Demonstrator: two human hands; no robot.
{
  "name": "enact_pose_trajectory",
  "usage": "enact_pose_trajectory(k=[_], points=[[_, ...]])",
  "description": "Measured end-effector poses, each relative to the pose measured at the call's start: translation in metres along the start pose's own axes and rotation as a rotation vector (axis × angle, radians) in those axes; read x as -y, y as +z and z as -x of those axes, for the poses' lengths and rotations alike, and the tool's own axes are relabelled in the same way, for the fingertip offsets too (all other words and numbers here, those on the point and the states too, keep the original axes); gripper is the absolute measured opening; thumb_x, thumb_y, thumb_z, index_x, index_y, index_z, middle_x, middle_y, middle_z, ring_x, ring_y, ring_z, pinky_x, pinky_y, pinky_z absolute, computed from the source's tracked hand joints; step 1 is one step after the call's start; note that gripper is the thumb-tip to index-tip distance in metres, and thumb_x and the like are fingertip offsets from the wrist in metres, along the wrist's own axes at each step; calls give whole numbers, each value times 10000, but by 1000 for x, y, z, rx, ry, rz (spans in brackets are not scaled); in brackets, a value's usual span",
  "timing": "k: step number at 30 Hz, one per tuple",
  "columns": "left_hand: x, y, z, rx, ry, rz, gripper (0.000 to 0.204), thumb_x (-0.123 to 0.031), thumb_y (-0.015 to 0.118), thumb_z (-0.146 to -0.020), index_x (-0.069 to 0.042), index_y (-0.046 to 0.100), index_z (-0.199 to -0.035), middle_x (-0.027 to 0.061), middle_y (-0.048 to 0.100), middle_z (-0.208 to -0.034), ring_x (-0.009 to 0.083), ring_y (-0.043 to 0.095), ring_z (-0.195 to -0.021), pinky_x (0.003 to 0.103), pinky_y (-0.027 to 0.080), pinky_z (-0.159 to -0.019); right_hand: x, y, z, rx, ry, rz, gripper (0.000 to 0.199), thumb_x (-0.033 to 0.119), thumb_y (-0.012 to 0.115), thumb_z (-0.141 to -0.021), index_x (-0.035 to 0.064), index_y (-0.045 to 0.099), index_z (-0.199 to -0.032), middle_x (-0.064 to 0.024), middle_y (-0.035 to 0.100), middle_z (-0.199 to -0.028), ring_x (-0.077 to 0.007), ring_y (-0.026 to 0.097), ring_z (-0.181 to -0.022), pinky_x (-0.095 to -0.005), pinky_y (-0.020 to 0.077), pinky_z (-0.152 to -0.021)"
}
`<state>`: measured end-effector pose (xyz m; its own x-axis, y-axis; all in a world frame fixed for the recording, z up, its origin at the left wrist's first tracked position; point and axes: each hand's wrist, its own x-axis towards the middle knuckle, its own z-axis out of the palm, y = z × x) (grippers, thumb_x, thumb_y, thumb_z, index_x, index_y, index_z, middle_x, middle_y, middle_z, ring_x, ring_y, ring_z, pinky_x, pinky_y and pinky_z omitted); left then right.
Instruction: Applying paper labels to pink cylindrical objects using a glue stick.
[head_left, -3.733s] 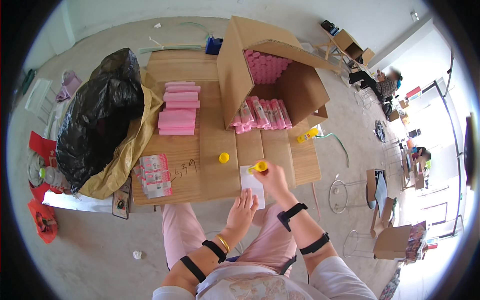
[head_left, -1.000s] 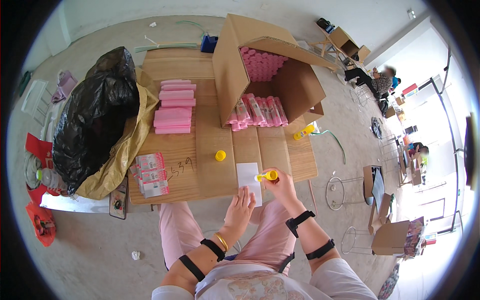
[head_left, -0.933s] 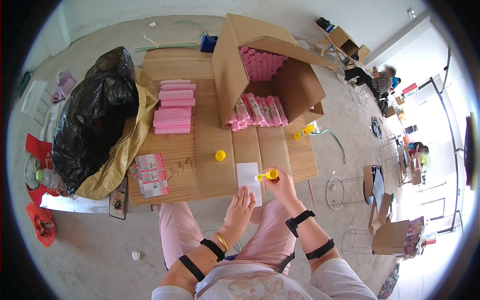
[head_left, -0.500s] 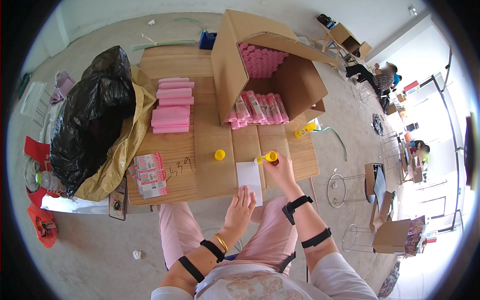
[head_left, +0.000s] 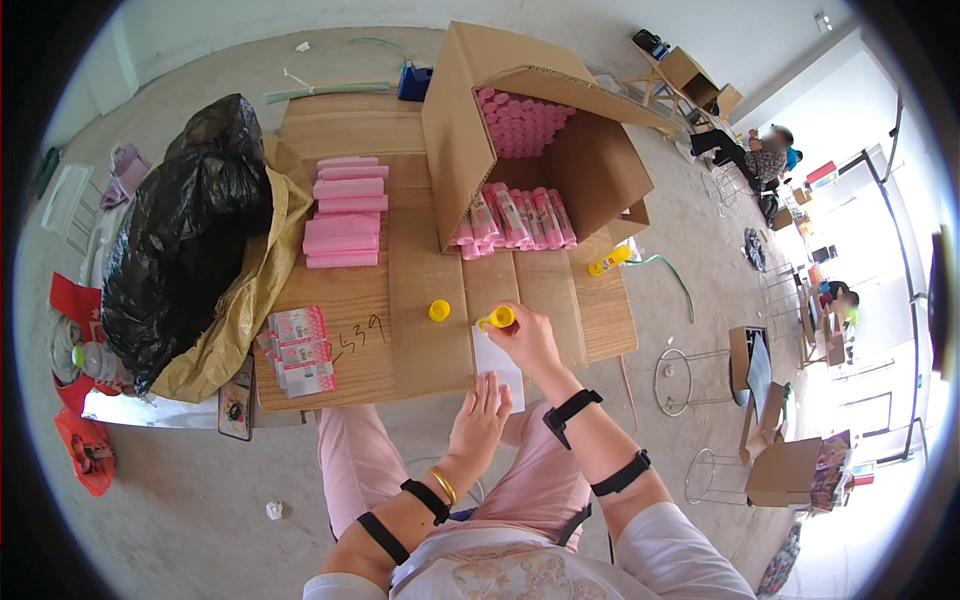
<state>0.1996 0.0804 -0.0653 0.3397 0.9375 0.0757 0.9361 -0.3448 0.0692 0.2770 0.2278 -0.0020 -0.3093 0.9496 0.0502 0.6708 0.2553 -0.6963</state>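
A white slip of paper (head_left: 496,362) lies on cardboard at the table's near edge. My left hand (head_left: 481,409) rests flat on the slip's near end, fingers stretched out. In my right hand (head_left: 532,338) is a yellow glue stick (head_left: 499,317), gripped over the slip's far end. Its tip is hard to make out. To the left of the slip stands a yellow cap (head_left: 439,310). Another yellow glue stick (head_left: 609,261) lies near the table's right edge. Printed pink and grey labels (head_left: 301,350) lie in overlapping piles at the near left.
An open cardboard box (head_left: 600,180) holds many pink rolls (head_left: 528,218) at the back. Plain pink rolls (head_left: 341,232) lie in a row left of it. A black plastic bag (head_left: 170,250) inside a tan sack (head_left: 235,320) stands at the left. Two people sit far right.
My right hand has moved left with the glue stick, from the slip's far right corner across its far end. The left hand has stayed in place.
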Motion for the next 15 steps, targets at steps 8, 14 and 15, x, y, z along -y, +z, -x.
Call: enact_pose_trajectory(k=[8, 14, 15], points=[[0, -1, 0, -5, -1, 31, 541, -196, 474, -860, -33, 348, -1359, 231, 336, -1414, 343, 308, -1328, 395, 280, -1034, -21, -30, 0, -51, 72, 164, 276, 234, 725, -732, 52, 645, -923, -122, 640, -711, -250, 634, -650, -347, 496, -604], [2, -7, 0, 26, 8, 10, 536, -199, 470, -862, -34, 350, -1357, 234, 339, -1411, 346, 303, -1330, 400, 280, -1032, -27, -32, 15, -59, 119, 59, 272, 234, 731, -728, 51, 648, -912, -116, 639, -699, -240, 630, -637, -330, 490, -595], [1, -6, 0, 26, 9, 8, 536, -199, 470, -862, -34, 350, -1357, 234, 339, -1411, 346, 303, -1330, 400, 280, -1032, -26, -27, 15, -61, 119, 57, 272, 234, 731, -728, 51, 648, -912, -116, 639, -699, -240, 630, -637, -330, 490, -595]])
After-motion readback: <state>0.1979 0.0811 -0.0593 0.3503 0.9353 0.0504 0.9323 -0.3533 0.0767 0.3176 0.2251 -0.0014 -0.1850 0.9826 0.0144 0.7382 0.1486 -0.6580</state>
